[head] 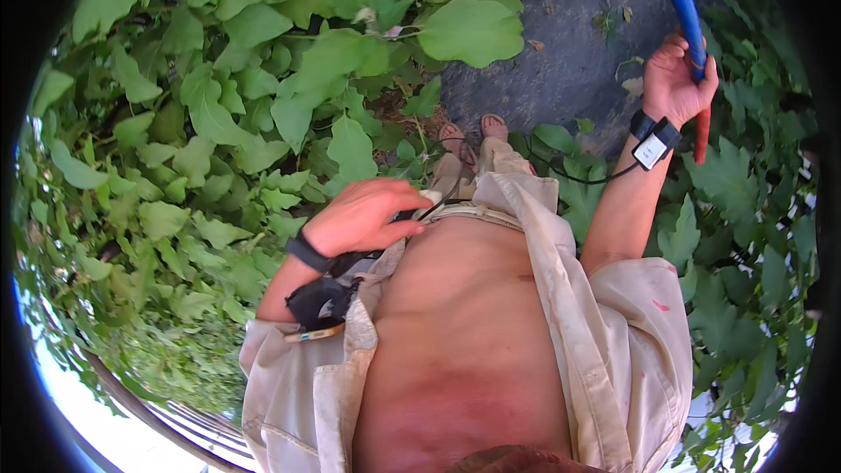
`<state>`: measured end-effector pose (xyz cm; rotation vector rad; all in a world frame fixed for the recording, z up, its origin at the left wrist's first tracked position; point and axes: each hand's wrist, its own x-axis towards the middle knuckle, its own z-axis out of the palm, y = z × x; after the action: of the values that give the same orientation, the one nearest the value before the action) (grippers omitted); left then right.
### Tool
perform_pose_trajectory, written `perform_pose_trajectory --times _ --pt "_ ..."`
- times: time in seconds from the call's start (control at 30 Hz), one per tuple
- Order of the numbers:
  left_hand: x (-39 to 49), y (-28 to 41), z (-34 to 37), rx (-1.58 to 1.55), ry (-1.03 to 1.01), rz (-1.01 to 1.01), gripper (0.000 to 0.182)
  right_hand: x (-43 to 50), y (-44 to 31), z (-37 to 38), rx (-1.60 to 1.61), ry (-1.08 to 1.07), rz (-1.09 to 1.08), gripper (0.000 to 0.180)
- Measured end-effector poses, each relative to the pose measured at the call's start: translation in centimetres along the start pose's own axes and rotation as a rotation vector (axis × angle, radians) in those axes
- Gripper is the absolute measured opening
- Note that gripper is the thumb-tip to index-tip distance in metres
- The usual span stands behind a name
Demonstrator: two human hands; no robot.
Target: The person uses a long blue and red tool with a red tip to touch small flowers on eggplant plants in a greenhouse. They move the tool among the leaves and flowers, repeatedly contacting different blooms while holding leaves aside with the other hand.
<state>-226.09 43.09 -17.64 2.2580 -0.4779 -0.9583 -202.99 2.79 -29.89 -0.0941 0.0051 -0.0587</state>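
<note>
My right hand (680,82) is raised at the upper right, with its fingers wrapped around a blue pole or tube (683,3). Its red lower end (702,135) sticks out below the hand, while the upper end runs out of view at the top. My left hand (368,215) lies in front of my waist, thumb and fingers apart. A small dark object and a black cable (447,194) show at its fingertips; whether it grips them is hidden. Both wrists wear black straps, and a small device (650,151) sits on the right one.
Dense broad-leaved plants (217,118) crowd the left side, and more foliage (729,210) stands on the right. Between them runs dark ground sheeting (552,59), reaching close to my sandalled feet (476,135). The cable loops from the right wrist towards my waist. My light shirt (624,355) hangs unfastened.
</note>
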Motion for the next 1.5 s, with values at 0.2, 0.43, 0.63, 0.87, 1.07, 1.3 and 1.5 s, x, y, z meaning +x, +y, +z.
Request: perform_pose_trajectory --times 0.2,0.43,0.63,0.87,1.07,1.3,1.5 --pt "11.7 -4.7 -0.9 0.149 0.274 0.079 0.034 -2.2 -1.7 -4.3 -0.066 0.063 -0.026 0.033" --pt "21.7 -12.6 2.6 0.272 0.116 -0.107 0.046 -5.9 -2.5 -10.9 -0.228 0.282 -0.046 0.034" --pt "24.4 -18.7 -7.7 0.362 0.539 -0.494 0.055 -8.0 0.0 -16.3 -0.304 0.382 0.012 0.037" --pt "29.1 -23.5 -15.0 -0.155 0.813 -0.124 0.062 -8.5 8.2 -21.6 -0.334 0.453 0.153 0.038" --pt "30.3 -25.2 -15.7 -0.225 0.646 -0.219 0.025 -9.2 15.5 -23.5 -0.331 0.486 0.238 0.035" --pt "29.5 -24.1 -15.5 -0.291 0.679 -0.167 0.026 -9.0 22.1 -25.0 -0.300 0.543 0.257 0.035" --pt "29.3 -24.9 -16.0 -0.224 0.616 -0.170 0.030 -8.7 25.1 -25.5 -0.292 0.514 0.257 0.037"
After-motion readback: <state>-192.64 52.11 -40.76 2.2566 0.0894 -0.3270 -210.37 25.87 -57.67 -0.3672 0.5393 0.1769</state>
